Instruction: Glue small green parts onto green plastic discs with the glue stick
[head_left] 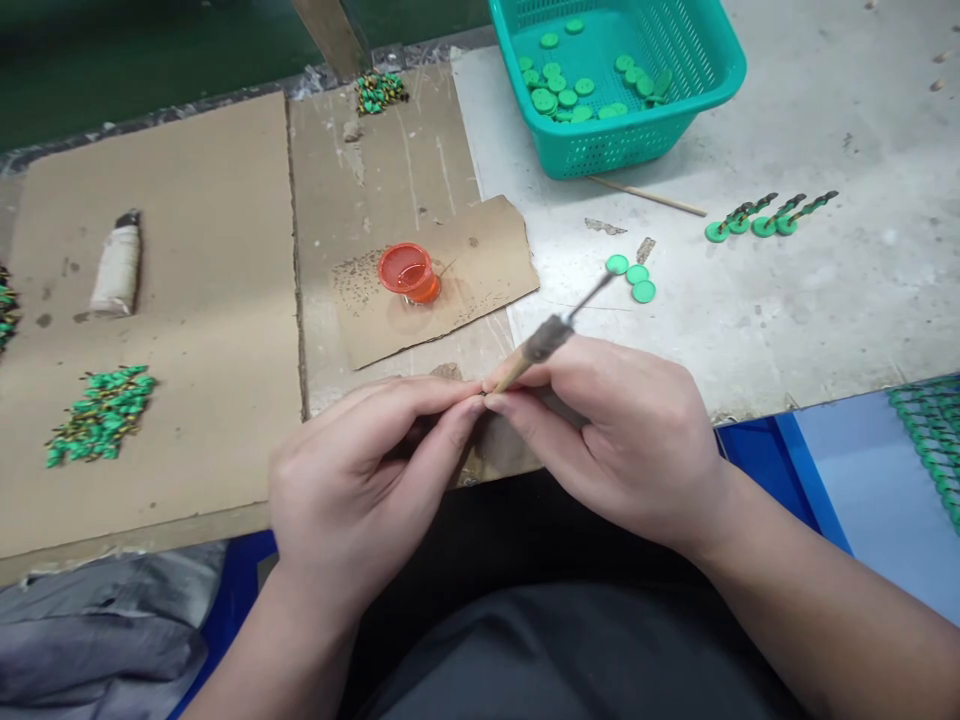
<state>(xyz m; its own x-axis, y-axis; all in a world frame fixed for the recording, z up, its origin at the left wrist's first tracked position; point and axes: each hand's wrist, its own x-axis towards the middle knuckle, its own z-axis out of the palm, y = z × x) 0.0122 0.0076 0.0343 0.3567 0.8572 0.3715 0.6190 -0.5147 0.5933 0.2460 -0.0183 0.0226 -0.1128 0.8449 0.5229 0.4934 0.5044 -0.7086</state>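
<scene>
My left hand (360, 460) is closed in a pinch, its thumb and forefinger tips meeting those of my right hand (615, 440). Whatever lies between the fingertips is too small and hidden to name. In my right hand rests a thin wooden-handled tool (546, 340) with a dark wrapped collar and a slim metal shaft pointing up and away. Beyond its blurred tip lie three loose green discs (637, 274). Ahead of my left hand, a small red cup (409, 270) of liquid stands on a cardboard scrap (480, 245).
A teal basket (607, 150) holds several green discs. Right of it, dark twisted stems stand on green discs (763, 227). A wooden stick (649, 197) lies near the basket. At left are a white tube (118, 265) and a pile of small green-and-black pieces (105, 415); another pile (380, 92) sits behind.
</scene>
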